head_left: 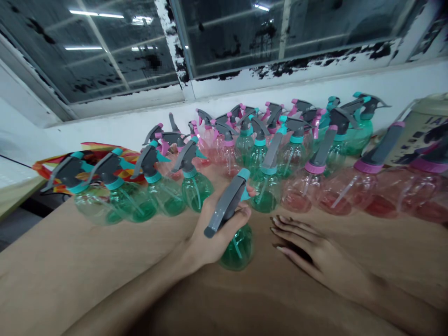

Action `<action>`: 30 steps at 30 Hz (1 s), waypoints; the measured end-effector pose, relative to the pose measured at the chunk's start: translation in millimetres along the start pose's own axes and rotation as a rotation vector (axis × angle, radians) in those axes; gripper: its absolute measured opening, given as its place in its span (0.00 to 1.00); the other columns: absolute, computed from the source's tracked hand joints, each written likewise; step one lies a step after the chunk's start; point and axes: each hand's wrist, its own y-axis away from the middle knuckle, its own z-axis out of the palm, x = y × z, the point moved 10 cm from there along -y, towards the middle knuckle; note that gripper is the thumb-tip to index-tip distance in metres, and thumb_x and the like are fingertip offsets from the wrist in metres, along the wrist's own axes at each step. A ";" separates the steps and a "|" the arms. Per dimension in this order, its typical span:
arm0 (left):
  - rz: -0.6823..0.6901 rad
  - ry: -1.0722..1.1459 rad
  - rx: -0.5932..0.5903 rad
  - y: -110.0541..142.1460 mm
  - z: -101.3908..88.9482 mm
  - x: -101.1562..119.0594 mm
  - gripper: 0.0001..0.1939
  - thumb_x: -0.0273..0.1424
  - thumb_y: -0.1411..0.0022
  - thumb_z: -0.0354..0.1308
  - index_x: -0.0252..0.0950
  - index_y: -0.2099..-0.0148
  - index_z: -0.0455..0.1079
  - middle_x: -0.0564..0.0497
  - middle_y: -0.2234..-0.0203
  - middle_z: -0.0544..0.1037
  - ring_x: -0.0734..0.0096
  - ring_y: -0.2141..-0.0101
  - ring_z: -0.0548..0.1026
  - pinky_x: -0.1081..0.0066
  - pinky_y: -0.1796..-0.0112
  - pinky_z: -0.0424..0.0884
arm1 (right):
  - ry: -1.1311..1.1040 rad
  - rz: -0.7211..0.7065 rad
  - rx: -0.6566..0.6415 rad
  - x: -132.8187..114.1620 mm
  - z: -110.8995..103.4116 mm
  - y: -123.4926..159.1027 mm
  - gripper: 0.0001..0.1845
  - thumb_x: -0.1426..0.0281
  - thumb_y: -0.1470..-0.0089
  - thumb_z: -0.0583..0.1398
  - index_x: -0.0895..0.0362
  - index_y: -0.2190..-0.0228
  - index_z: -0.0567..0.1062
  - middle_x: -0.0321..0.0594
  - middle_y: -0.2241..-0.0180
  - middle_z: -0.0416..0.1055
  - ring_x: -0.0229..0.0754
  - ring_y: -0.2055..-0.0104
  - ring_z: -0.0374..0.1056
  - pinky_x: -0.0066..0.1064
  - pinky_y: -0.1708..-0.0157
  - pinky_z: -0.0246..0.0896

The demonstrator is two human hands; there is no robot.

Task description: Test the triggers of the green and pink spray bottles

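My left hand [213, 235] is wrapped round the neck of a green spray bottle [238, 249] that stands on the brown table [70, 261]. Its grey trigger head with a teal cap [227, 201] sticks out above my thumb. My right hand [311, 249] lies flat on the table just right of that bottle, fingers stretched out toward it, holding nothing.
Several green spray bottles [164, 198] and pink spray bottles [301, 193] with grey triggers stand in rows across the back of the table, up to the white wall. A red and yellow bag [94, 154] lies at the far left. A large printed container [420, 130] stands at the right.
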 end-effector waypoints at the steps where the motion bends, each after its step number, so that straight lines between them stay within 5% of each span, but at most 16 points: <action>1: 0.014 -0.020 0.003 -0.4 -1.0 1.3 0.10 0.30 0.43 0.55 0.41 0.57 0.67 0.53 0.69 0.75 0.69 0.68 0.75 0.68 0.64 0.71 | 0.000 0.000 0.001 0.1 0.0 -0.2 0.21 0.64 0.42 0.52 0.54 0.48 0.66 0.36 0.45 0.63 0.43 0.41 0.55 0.43 0.44 0.56; 7: 0.056 -0.106 0.000 -1.1 -2.9 5.4 0.04 0.29 0.43 0.51 0.39 0.64 0.66 0.53 0.71 0.72 0.69 0.70 0.73 0.69 0.67 0.70 | 0.020 -0.001 -0.018 0.1 1.6 0.7 0.21 0.63 0.42 0.51 0.54 0.48 0.66 0.36 0.44 0.62 0.42 0.41 0.54 0.41 0.44 0.57; 14: 0.080 -0.229 0.081 -1.0 -7.6 15.4 0.11 0.31 0.45 0.51 0.41 0.59 0.68 0.55 0.81 0.68 0.70 0.80 0.67 0.69 0.77 0.67 | 0.016 0.001 0.002 -0.7 -0.3 1.0 0.21 0.64 0.42 0.51 0.54 0.48 0.66 0.37 0.45 0.63 0.43 0.41 0.55 0.42 0.44 0.56; 19: 0.117 -0.267 0.125 2.6 -8.0 17.6 0.13 0.28 0.44 0.51 0.41 0.55 0.67 0.54 0.76 0.72 0.70 0.77 0.71 0.70 0.74 0.70 | 0.002 -0.005 -0.001 -1.5 -0.5 -0.4 0.20 0.64 0.42 0.52 0.54 0.49 0.68 0.37 0.45 0.64 0.43 0.41 0.55 0.42 0.44 0.56; 30: 0.075 -0.235 0.149 2.8 -9.0 9.8 0.08 0.24 0.50 0.50 0.39 0.67 0.65 0.54 0.74 0.73 0.68 0.69 0.76 0.71 0.68 0.72 | -0.015 0.008 0.006 0.6 -0.6 0.8 0.21 0.65 0.43 0.53 0.54 0.48 0.66 0.37 0.45 0.63 0.43 0.41 0.55 0.43 0.44 0.55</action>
